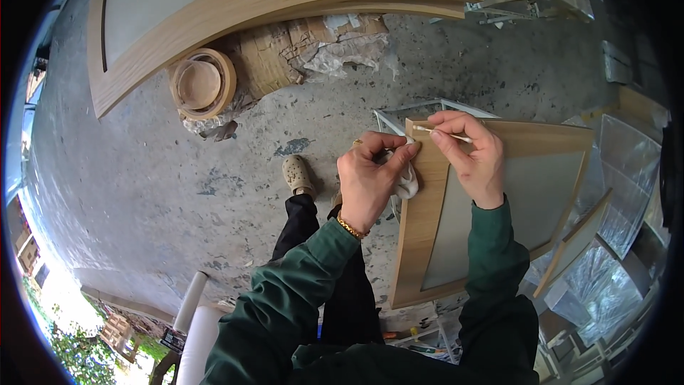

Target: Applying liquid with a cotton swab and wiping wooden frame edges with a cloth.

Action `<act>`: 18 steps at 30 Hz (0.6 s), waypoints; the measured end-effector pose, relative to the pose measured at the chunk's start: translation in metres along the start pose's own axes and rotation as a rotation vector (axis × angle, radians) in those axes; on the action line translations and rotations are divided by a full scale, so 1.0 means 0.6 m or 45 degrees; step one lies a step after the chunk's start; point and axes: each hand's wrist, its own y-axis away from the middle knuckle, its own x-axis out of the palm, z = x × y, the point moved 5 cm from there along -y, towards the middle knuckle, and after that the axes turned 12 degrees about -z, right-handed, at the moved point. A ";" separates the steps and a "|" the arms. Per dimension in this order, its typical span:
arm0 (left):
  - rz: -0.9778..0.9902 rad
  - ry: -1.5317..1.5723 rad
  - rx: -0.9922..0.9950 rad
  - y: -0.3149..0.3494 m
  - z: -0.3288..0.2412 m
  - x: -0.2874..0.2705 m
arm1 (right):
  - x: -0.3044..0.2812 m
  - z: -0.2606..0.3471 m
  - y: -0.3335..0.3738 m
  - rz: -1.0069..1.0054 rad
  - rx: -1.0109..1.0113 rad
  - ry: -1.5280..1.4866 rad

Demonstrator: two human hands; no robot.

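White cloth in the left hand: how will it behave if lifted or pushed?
The white cloth would probably flop when lifted, since it droops in soft folds below the left hand. It's likely light, being pinched easily between thumb and fingers. Pushed along the wood-framed panel, it would likely bunch up, given how crumpled it looks.

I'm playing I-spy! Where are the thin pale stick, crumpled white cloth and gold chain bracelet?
Thin pale stick (422, 128): head view, on its left end.
Crumpled white cloth (407, 184): head view, hanging lower part.
Gold chain bracelet (349, 227): head view, middle links.
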 end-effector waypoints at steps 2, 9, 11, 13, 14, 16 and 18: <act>0.017 -0.009 0.011 -0.001 0.003 0.001 | 0.001 0.003 -0.003 0.025 -0.030 0.036; 0.041 -0.053 0.042 -0.002 0.007 0.004 | 0.004 0.010 -0.006 0.088 -0.108 0.136; 0.040 -0.063 0.055 -0.004 0.009 0.003 | 0.005 0.010 -0.006 0.096 -0.127 0.148; 0.042 -0.073 0.069 -0.004 0.010 0.004 | 0.004 0.013 -0.006 0.104 -0.146 0.161; 0.042 -0.068 0.082 -0.005 0.010 0.003 | 0.004 0.015 -0.007 0.105 -0.148 0.173; 0.043 -0.064 0.094 -0.005 0.009 0.003 | 0.005 0.016 -0.007 0.105 -0.147 0.184; 0.034 -0.082 0.106 -0.006 0.009 0.004 | 0.004 0.013 -0.007 0.104 -0.148 0.184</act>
